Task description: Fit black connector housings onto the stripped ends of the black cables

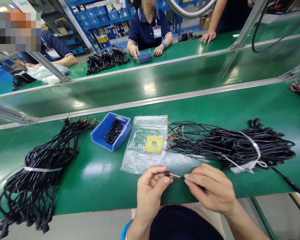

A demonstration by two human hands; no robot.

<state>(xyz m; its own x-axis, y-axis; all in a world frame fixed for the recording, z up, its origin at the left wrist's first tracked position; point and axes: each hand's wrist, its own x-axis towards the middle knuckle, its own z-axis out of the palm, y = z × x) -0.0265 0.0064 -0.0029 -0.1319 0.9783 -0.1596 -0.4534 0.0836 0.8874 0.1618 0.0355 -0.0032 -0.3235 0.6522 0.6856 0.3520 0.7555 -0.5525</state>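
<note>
Between thumb and fingers, my left hand (pixel 153 185) pinches a small black connector (pixel 167 173). Red and yellow wires (pixel 175 175) run from it into the end of a black cable, which my right hand (pixel 211 186) grips by its sheath. Both hands are above the front of the green bench, close together. Just beyond them lies a clear plastic bag (pixel 135 153) with a yellow square pad (pixel 158 144) that has a round hole. To the right rests a tied bundle of black cables (pixel 230 143), its bare coloured wire ends pointing left.
A blue bin (pixel 106 143) with small black parts (pixel 114 130) stands left of the bag. Another tied cable bundle (pixel 40 166) hangs over the bench's front edge at left. A metal rail (pixel 140 103) crosses behind; co-workers sit and stand at the far bench.
</note>
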